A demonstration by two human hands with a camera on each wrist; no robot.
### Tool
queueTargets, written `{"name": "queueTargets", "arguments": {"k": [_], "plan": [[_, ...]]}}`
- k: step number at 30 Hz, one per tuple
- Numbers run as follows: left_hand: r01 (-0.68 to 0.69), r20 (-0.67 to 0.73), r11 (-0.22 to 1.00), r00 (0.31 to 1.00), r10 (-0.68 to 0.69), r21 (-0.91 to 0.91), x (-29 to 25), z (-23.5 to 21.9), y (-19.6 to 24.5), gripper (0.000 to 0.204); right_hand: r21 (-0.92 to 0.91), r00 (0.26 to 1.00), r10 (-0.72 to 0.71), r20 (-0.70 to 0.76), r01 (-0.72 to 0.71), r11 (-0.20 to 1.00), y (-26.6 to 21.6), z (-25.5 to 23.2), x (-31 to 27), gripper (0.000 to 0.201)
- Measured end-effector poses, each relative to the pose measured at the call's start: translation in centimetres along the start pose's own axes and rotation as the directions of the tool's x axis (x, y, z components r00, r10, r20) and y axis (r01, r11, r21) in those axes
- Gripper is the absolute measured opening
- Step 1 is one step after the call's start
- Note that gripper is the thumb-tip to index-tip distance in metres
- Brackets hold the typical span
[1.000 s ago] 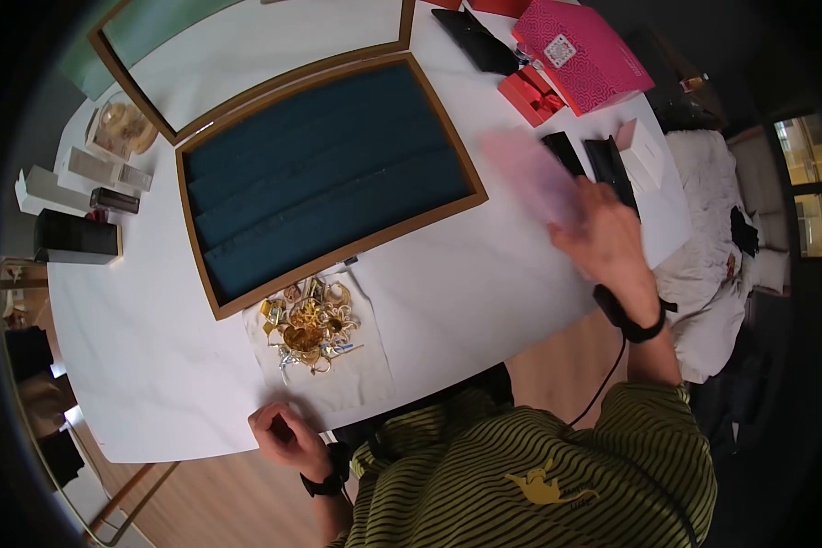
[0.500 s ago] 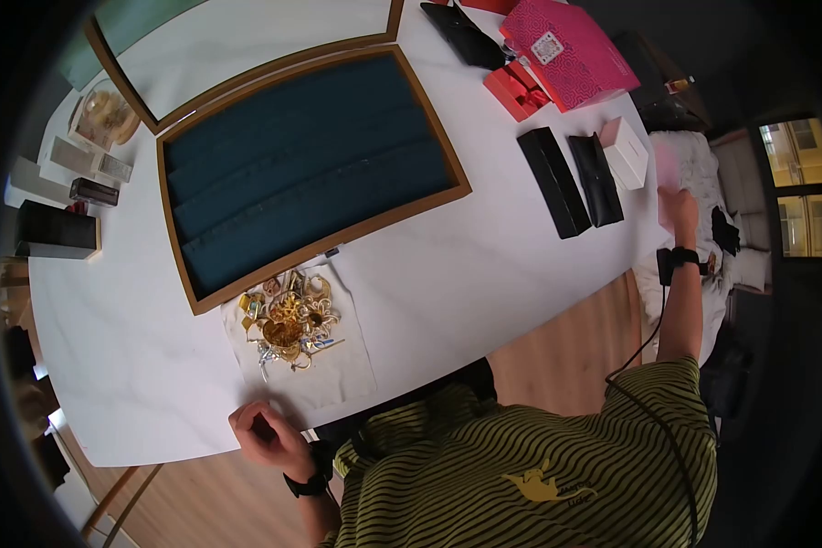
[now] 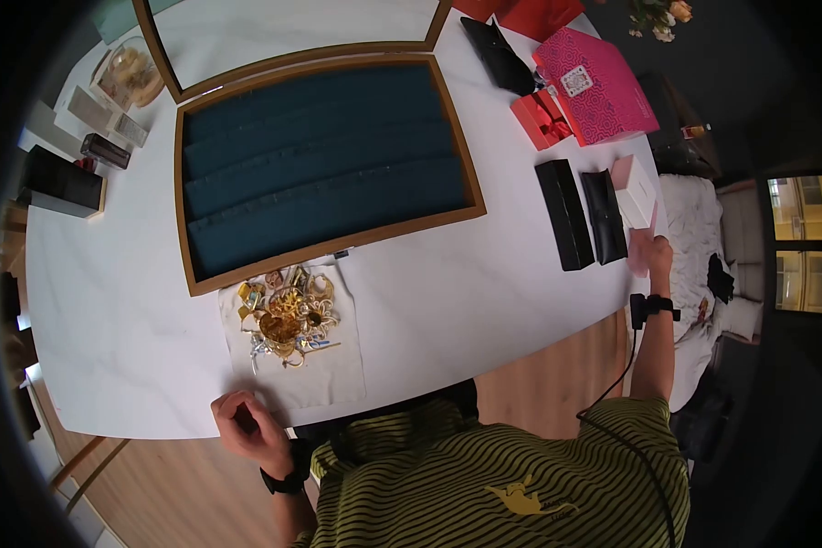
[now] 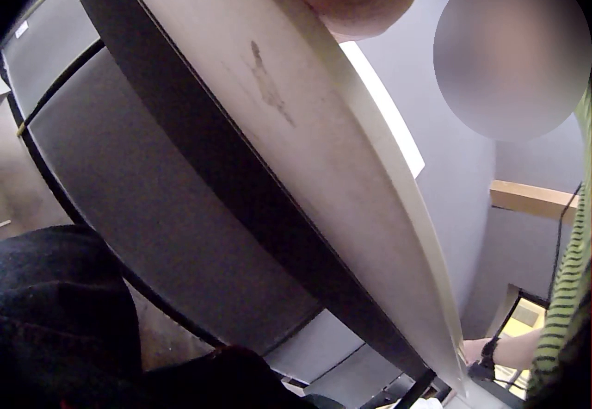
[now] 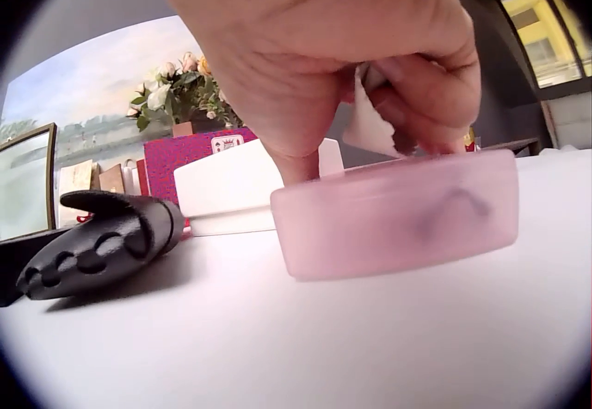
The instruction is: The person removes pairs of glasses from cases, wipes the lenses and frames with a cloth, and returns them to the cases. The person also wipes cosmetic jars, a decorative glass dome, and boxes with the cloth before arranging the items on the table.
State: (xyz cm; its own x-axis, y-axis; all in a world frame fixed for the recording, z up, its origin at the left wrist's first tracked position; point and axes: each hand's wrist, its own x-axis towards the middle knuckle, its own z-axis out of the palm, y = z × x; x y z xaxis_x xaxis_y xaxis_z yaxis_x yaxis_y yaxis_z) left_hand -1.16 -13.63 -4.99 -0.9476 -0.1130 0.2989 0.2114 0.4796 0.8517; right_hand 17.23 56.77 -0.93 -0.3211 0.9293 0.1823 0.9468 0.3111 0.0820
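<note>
At the table's right edge my right hand (image 3: 659,265) grips a pink translucent case (image 3: 642,251). Up close in the right wrist view, thumb and fingers pinch the top of the case (image 5: 398,219), with a torn white scrap (image 5: 368,127) between them. My left hand (image 3: 249,427) rests at the table's front edge, fingers loosely curled and holding nothing. Just beyond it, a pile of gold and silver jewelry (image 3: 288,320) lies on a white cloth (image 3: 324,388). Behind the cloth stands a wooden display box (image 3: 338,251) with a dark teal lining, its glass lid raised.
A long black box (image 3: 564,215), a black pouch (image 3: 607,217) and a white box (image 3: 633,192) lie beside the pink case. Behind them are a red gift box (image 3: 541,119) and a pink bag (image 3: 603,87). Several small boxes, including a black one (image 3: 62,180), stand at the left.
My right hand has carried the pink case rightward across the table to its right edge, beside the white box. My left hand stays by the front edge.
</note>
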Motion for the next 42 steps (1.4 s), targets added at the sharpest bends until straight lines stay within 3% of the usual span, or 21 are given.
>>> {"name": "queueTargets", "arguments": {"k": [2,4,5,7,9,10,13,16,20,22,23,26,29,31,35,38,42], "plan": [[-0.020,-0.007,1.000,1.000,0.020,0.007,0.1,0.1,0.0,0.001,-0.013,0.998,-0.036,-0.048,0.035,0.999,-0.8,-1.0,-0.7,0.070],[-0.048,-0.010,0.998,0.999,0.049,0.036,0.3,0.1,0.1,0.002,-0.163,0.995,0.015,0.101,0.002,0.987,-2.5,-4.3,-1.5,0.065],[-0.080,-0.009,0.995,0.997,0.081,0.064,0.3,0.1,0.1,0.004,-0.169,0.995,0.011,0.102,0.006,0.986,-3.7,-6.2,-2.4,0.065],[-0.077,-0.017,0.994,0.997,0.078,0.074,0.3,0.3,-0.2,0.004,0.037,0.949,-0.216,-0.231,0.230,0.972,-6.6,-9.7,-4.8,0.054],[-0.085,-0.007,0.993,0.996,0.086,0.079,0.1,0.3,-0.2,0.004,0.274,0.905,-0.381,-0.191,0.422,0.864,-10.9,-11.7,-8.3,0.044],[-0.075,-0.010,0.995,0.997,0.075,0.061,0.1,0.3,-0.2,0.004,0.349,0.894,-0.441,-0.083,0.441,0.827,-13.8,-12.8,-10.7,0.044],[-0.053,-0.007,0.998,0.999,0.053,0.029,0.2,0.2,0.2,0.004,0.288,0.791,-0.610,0.037,0.576,0.765,-19.1,-13.2,-14.9,0.058],[-0.082,0.026,0.995,0.996,0.080,0.053,0.4,-0.4,0.3,0.004,0.082,0.773,-0.588,0.237,0.587,0.805,-22.3,-12.4,-15.2,0.067],[-0.178,0.060,0.979,0.983,0.173,0.104,0.4,-0.6,-0.3,0.004,-0.048,0.767,-0.583,0.268,0.615,0.787,-23.2,-11.2,-15.2,0.068],[-0.155,0.053,0.979,0.987,0.150,0.130,0.4,-0.4,-0.2,0.003,-0.077,0.799,-0.587,0.132,0.598,0.798,-23.5,-11.5,-14.8,0.070],[-0.146,0.053,0.977,0.989,0.139,0.156,0.4,-0.3,-0.2,0.003,-0.081,0.798,-0.588,0.134,0.600,0.796,-23.9,-11.7,-14.4,0.070],[-0.186,0.021,0.974,0.983,0.185,0.131,0.4,0.0,-0.4,0.003,0.130,0.746,-0.660,-0.089,0.666,0.735,-25.8,-11.9,-11.3,0.073],[-0.156,0.036,0.982,0.988,0.153,0.110,0.2,-0.2,-0.4,0.002,0.240,0.778,-0.628,-0.028,0.615,0.751,-28.4,-11.8,-8.3,0.070],[-0.185,0.023,0.975,0.983,0.183,0.120,0.4,-0.2,-0.4,0.002,0.173,0.789,-0.611,0.063,0.594,0.786,-30.0,-10.7,-6.7,0.066],[-0.158,-0.012,0.974,0.987,0.162,0.166,0.4,-0.1,-0.1,0.008,0.077,0.745,-0.667,0.028,0.663,0.744,-32.0,-8.4,-5.6,0.060],[-0.164,-0.023,0.975,0.985,0.170,0.150,0.4,0.1,-0.2,0.008,0.114,0.740,-0.656,0.148,0.646,0.755,-31.9,-8.1,-5.7,0.060],[-0.152,-0.022,0.976,0.987,0.157,0.155,0.4,0.1,-0.2,0.008,0.180,0.743,-0.654,0.144,0.630,0.755,-30.6,-9.0,-6.9,0.062]]}}
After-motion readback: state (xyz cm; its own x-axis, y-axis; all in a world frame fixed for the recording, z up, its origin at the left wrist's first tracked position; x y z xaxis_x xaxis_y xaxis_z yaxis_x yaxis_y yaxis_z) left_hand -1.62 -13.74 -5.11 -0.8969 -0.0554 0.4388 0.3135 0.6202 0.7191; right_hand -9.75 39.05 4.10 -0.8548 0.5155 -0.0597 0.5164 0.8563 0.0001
